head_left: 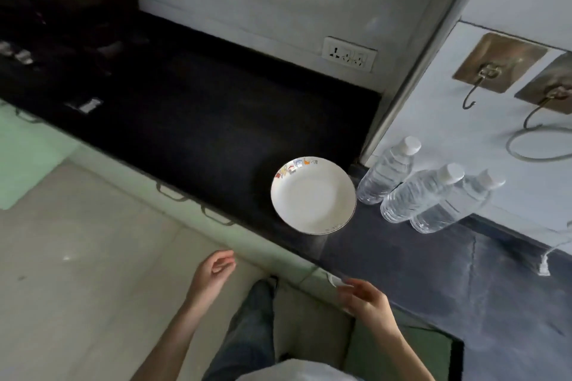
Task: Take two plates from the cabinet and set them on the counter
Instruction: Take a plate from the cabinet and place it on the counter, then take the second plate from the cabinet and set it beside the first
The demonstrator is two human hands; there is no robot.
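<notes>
One white plate with a coloured pattern along part of its rim lies on the dark counter, close to the front edge. My left hand hovers below the counter edge, fingers loosely curled and apart, holding nothing. My right hand is at the counter's front edge, fingers apart; a small white object sits by its fingertips, and I cannot tell whether the hand touches it. Both hands are well short of the plate. Only this single plate is visible.
Three clear water bottles stand right of the plate against the wall. A wall socket sits behind the counter. Metal hooks hang on the right wall. Drawer handles run under the counter edge. Dark blurred items fill the far left.
</notes>
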